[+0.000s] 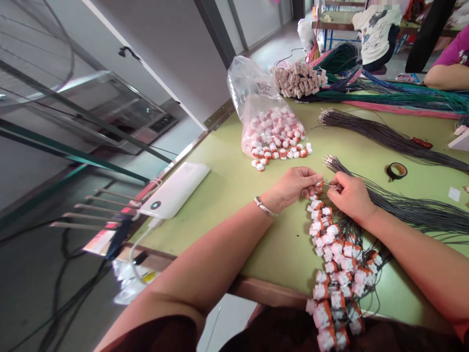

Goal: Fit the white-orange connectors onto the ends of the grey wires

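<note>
My left hand pinches a small white and orange connector at its fingertips. Touching it from the right, my right hand grips the end of a thin dark wire pointed into the connector. Below both hands a string of several wired connectors trails down to the table's front edge. A fan of loose dark wires spreads to the right of my right hand.
A clear bag of connectors spills onto the green table. A white power bank lies left, a tape roll right. Another wire bundle, coloured cables and stacked connectors lie behind. Other people sit at the far right.
</note>
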Tool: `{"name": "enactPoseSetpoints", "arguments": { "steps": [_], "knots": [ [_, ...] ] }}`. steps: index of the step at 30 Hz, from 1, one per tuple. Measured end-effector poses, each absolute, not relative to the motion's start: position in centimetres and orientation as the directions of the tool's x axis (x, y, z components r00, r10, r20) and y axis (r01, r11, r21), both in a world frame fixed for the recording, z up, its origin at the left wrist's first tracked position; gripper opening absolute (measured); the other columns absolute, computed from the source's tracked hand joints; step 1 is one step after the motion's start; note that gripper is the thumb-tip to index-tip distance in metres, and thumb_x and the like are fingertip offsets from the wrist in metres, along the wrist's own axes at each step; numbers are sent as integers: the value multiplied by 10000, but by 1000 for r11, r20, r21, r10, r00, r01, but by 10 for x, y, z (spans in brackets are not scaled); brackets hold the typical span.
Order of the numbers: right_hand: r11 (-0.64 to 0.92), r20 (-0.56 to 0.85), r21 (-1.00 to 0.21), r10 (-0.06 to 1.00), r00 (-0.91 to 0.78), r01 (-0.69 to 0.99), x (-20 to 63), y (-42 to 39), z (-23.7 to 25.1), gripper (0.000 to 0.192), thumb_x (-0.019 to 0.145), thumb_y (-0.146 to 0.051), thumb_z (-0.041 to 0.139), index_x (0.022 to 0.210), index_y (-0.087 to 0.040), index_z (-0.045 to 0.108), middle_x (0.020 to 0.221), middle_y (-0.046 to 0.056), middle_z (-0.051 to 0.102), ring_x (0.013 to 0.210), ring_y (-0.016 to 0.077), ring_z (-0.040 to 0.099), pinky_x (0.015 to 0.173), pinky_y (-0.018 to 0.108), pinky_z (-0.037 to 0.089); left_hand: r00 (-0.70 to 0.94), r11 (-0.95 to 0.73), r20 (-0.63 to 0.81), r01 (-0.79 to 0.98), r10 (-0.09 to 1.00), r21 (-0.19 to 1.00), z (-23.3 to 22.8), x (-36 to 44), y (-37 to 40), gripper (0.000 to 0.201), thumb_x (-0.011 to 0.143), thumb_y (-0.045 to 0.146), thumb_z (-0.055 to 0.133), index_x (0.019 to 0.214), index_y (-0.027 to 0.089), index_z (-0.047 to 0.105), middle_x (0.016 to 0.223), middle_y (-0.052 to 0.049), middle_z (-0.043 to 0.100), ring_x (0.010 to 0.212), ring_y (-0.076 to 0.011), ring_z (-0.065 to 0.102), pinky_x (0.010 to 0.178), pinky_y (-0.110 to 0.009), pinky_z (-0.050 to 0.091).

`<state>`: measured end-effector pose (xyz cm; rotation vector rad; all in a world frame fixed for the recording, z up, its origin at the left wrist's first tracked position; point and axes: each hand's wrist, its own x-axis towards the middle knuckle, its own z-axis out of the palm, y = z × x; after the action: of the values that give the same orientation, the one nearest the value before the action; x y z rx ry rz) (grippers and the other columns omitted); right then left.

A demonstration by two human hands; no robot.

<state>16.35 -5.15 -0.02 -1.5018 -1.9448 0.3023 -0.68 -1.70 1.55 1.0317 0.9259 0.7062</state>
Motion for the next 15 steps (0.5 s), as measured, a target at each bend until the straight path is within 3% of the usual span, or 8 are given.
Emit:
{"name": "enactPoseSetpoints", "arguments": {
  "steps": [6, 15],
  "knots": [
    [320, 363, -559, 924, -121, 765, 164, -50, -5, 26, 676, -207, 521, 690, -206, 542, 598, 11, 606, 534, 151, 523, 565, 261, 381, 343, 224, -211, 3, 915, 975, 7, 2, -20, 177, 792, 188, 677, 678, 113, 565, 460, 9, 586, 379, -67, 518, 387, -163, 398],
    [366, 355, -654, 921, -159, 663, 168, -47, -4, 55, 681, -191, 501, 635, -210, 478, 553, -31, 535, 498, 107, 447, 537, 231, 355, 474, 394, -277, -168, 836, 904, 6, -3, -16, 281, 769, 305, 720, 673, 98, 555, 528, -15, 615, 377, -34, 482, 363, -136, 353]
  ]
}}
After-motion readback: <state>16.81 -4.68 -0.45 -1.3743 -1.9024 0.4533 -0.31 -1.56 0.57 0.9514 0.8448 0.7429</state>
